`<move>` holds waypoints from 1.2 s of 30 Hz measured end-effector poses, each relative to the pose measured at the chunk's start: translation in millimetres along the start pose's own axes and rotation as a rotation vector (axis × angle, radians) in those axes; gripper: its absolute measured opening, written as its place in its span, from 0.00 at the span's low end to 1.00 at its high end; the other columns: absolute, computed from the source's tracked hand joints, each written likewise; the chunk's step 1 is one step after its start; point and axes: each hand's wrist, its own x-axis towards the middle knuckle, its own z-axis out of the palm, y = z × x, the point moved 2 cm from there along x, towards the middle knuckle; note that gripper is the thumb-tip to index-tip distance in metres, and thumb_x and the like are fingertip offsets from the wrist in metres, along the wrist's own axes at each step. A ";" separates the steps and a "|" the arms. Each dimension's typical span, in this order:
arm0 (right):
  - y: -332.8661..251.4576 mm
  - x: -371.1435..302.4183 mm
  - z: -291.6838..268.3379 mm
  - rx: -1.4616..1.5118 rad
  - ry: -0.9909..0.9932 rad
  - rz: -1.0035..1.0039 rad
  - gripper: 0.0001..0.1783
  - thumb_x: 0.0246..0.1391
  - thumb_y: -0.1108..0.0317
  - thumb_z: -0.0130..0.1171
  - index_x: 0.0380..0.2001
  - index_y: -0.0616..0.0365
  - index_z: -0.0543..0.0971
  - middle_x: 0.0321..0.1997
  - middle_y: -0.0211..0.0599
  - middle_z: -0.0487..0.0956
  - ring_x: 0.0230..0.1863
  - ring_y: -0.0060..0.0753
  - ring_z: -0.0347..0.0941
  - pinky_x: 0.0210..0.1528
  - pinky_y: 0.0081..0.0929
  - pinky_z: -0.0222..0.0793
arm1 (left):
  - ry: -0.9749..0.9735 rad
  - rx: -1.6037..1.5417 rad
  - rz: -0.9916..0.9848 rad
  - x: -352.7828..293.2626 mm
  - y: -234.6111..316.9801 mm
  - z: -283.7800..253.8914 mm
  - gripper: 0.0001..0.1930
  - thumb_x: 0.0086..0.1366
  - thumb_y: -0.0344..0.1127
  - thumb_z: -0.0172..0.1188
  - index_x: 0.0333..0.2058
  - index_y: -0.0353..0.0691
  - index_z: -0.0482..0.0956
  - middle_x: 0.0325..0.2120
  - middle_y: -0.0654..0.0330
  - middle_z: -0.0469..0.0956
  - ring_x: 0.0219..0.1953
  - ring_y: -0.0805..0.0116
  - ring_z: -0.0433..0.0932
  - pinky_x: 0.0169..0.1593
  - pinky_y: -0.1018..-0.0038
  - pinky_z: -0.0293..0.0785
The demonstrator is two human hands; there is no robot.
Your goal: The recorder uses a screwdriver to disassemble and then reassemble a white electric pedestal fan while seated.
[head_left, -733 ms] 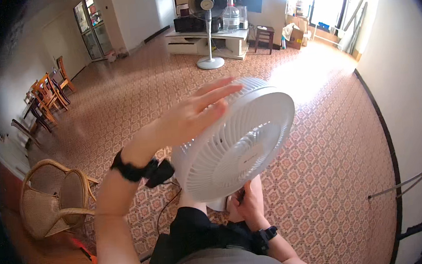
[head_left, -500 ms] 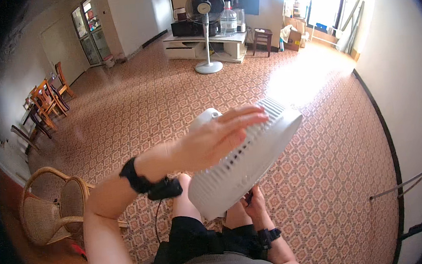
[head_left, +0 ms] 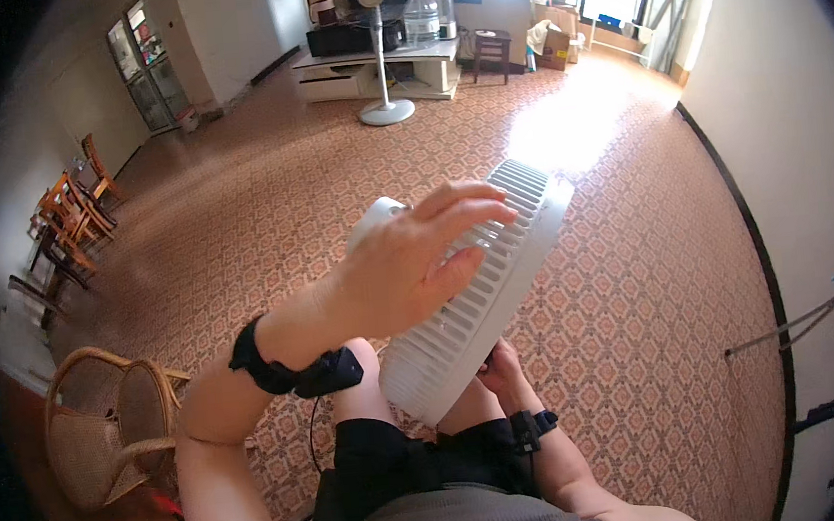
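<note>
A white electric fan [head_left: 453, 335] with a slatted grille is tilted over my knees, and its rounded housing [head_left: 371, 227] shows past my left wrist. Across the slats reaches my left hand [head_left: 415, 261], its fingers stretched out and apart at the grille; whether they press on it I cannot tell. Under the fan's lower right edge, my right hand [head_left: 503, 366] is closed round a small dark thing [head_left: 486, 362], mostly hidden by the fan and the fingers. Black straps with small boxes are on both wrists.
A rattan chair [head_left: 114, 426] stands at my left. Wooden chairs [head_left: 71, 211] line the far left wall. Ahead, a standing fan [head_left: 386, 114] is in front of a low white cabinet [head_left: 332, 87]. A thin rod [head_left: 781, 336] juts out from the right.
My left hand's fingers have spread more and bent slightly over the grille. The fan has tipped more upright. The room has shifted up and left in view; my right hand stays below the fan.
</note>
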 end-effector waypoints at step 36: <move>31.7 -60.8 -21.0 0.194 -0.180 -0.071 0.19 0.62 0.49 0.51 0.45 0.51 0.75 0.39 0.27 0.78 0.31 0.24 0.67 0.25 0.20 0.59 | 0.051 0.195 -0.141 -43.3 20.7 -4.5 0.21 0.71 0.42 0.45 0.60 0.48 0.66 0.61 0.50 0.62 0.57 0.49 0.70 0.57 0.60 0.70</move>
